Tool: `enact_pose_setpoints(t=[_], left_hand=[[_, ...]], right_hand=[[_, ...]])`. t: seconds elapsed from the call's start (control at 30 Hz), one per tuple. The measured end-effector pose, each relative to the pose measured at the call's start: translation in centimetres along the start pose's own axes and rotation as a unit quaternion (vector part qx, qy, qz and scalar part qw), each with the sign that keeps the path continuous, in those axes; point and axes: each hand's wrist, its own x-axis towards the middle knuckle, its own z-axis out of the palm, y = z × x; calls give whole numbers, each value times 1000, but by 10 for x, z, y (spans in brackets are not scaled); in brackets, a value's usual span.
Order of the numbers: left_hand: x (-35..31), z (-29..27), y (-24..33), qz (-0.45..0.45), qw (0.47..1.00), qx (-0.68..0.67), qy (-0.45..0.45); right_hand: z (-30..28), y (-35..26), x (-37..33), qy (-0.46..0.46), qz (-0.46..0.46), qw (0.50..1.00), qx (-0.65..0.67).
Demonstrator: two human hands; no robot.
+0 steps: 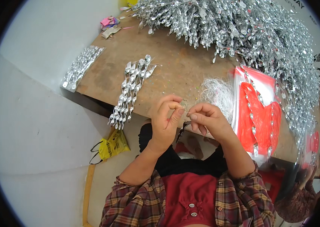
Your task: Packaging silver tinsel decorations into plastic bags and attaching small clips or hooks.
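Above the front edge of the brown table [175, 72], my left hand [166, 125] and my right hand [212, 120] are held close together, fingertips nearly meeting. Both are closed in a pinch on a thin pale thread [186, 111] that shows faintly between them. Left of my hands lies a group of silver twisted strips [130, 85], their lower ends hanging past the table's edge. A loose tangle of white thread [217, 94] rests just beyond my right hand. Beside it are red-and-white plastic bags [254, 121] with silver twisted strands lying across them.
A large heap of silver twisted strands [235, 30] covers the back and right of the table. A clear packet of silver pieces [81, 69] lies at the left edge, near small pink wrappers [109, 22]. A yellow bag [114, 145] is below; another person's sleeve [296, 204] shows lower right.
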Motion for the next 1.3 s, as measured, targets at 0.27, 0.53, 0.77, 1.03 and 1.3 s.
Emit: enact_pose_setpoints(t=[0.27, 0.53, 0.77, 1.03, 1.3], left_hand=[[-29, 19, -8, -182, 949, -242, -91], [-8, -18, 5, -277, 933, -167, -157], [-16, -40, -5, -287, 935, -138, -159], [-27, -46, -16, -294, 925, -155, -185], [-37, -60, -30, -302, 834, -268, -377]], right_hand=[[-7, -3, 5, 25, -30, 994, 104], [-46, 15, 8, 3, -3, 979, 202], [-51, 34, 12, -16, -27, 962, 271], [-49, 42, 14, 0, -9, 965, 263], [-25, 39, 12, -38, 75, 972, 220]])
